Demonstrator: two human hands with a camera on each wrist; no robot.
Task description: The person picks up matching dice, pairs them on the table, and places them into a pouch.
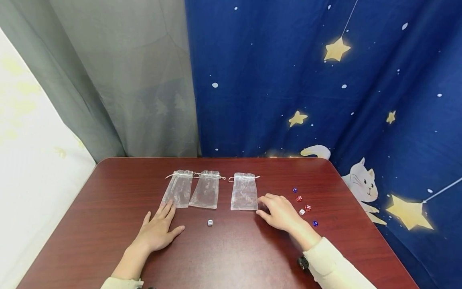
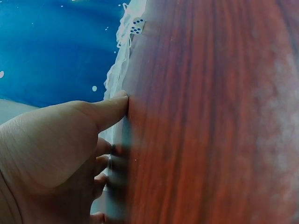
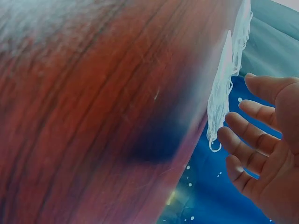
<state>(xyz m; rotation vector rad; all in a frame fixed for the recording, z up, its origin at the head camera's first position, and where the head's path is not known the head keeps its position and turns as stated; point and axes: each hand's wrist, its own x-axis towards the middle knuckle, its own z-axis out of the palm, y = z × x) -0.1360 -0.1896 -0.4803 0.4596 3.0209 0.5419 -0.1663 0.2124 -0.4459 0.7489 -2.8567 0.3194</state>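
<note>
Three sheer white drawstring bags lie flat on the table: a left bag, a middle bag and a right bag. The fingertips of my left hand rest at the lower end of the left bag, fingers spread and thumb out to the side. My right hand hovers or rests beside the right bag's lower corner, its fingers relaxed; in the right wrist view nothing is between them. Between the hands sits a single white die, also seen as a dotted white die in the left wrist view.
Right of my right hand are several loose dice: a blue die, a red die, another red die, a white die and a blue die. Curtains hang behind the reddish-brown table.
</note>
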